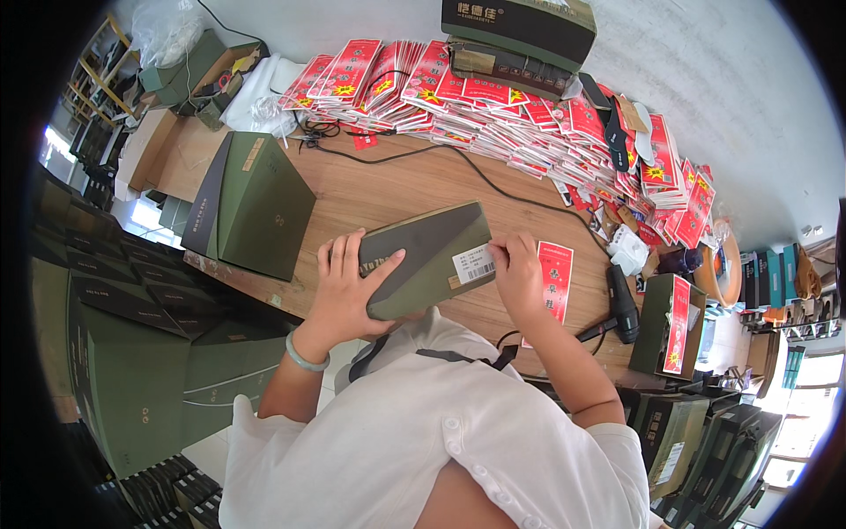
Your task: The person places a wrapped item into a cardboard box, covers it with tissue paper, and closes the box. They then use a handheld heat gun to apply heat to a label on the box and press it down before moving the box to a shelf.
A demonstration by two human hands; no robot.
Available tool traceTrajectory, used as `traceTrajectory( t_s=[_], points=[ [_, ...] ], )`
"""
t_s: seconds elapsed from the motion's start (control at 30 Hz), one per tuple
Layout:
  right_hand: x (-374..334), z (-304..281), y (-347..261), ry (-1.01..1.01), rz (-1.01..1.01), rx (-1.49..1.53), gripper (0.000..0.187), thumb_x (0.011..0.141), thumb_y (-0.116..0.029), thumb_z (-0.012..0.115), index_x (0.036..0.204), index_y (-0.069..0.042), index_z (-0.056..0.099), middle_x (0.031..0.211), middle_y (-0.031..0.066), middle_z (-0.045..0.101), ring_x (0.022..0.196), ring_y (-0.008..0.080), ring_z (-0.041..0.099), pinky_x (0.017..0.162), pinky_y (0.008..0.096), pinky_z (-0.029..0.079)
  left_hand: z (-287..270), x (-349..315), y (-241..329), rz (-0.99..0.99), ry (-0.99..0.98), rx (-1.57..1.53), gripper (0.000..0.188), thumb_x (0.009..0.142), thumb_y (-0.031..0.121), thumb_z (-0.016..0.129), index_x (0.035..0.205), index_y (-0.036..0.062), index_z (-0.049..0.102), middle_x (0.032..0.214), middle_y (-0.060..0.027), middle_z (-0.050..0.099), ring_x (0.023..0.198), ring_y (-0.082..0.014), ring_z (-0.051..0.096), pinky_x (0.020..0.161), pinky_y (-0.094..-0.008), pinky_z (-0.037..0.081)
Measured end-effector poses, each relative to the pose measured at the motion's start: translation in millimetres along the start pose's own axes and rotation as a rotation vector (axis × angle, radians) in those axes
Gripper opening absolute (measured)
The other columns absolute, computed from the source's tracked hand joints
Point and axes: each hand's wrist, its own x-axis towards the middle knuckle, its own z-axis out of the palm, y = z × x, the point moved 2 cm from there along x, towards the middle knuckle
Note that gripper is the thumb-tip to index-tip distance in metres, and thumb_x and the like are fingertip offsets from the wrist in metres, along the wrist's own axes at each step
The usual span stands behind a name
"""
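One shoebox [427, 264] in work, lying on the wood table [348, 189] right between the two hands, close in front of the torso. Finish: olive green and dark charcoal, split by a diagonal line, gold print toward the left end, corners look square, sits slightly askew. One white barcode label [474, 263] at its right end, one small tan patch next to that. Left hand [352, 286] is clamped on the box's left end, thumb across the face, fingers spread at the edge. Right hand [522, 278] has thumb and fingertips bunched at the label's outer edge; can't tell if they pinch label or board, or only press. Counts around the grip: one red printed sheet [555, 273] just right of the right hand; one black hair dryer [622, 304] past it; one open box [652, 322] further right, a red card in it. Left of the left hand, one larger green box [269, 203]. Beyond the grip, red packets [493, 115] in heaps, too many to count, two stacked boxes [520, 31] on top.
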Motion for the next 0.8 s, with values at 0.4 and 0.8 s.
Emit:
traceTrajectory(
  t_s=[0.4, 0.8],
  points=[
    [7, 1, 5, -0.169, -0.03, 0.006, 0.01, 0.089, 0.004, 0.051, 0.099, 0.001, 0.049, 0.102, 0.0197, 0.047, 0.093, 0.0393, 0.05, 0.082, 0.0449, 0.045, -1, -1, 0, 0.012, 0.007, -0.002, 0.092, 0.053, 0.045, 0.079, 0.139, 0.0249, 0.051, 0.135, -0.0291, 0.034, 0.123, -0.0442, 0.033, 0.104, -0.058, 0.022],
    [-6, -3, 4, 0.042, -0.21, -0.035, 0.02, 0.081, 0.007, 0.066, 0.099, -0.002, 0.061, 0.097, 0.0119, 0.066, 0.09, 0.0306, 0.061, 0.077, 0.0382, 0.05, -2, -1, 1, -0.001, -0.018, 0.01, 0.091, 0.054, 0.046, 0.078, 0.138, 0.0251, 0.052, 0.136, -0.0289, 0.034, 0.124, -0.044, 0.033, 0.105, -0.0572, 0.022]
  ],
)
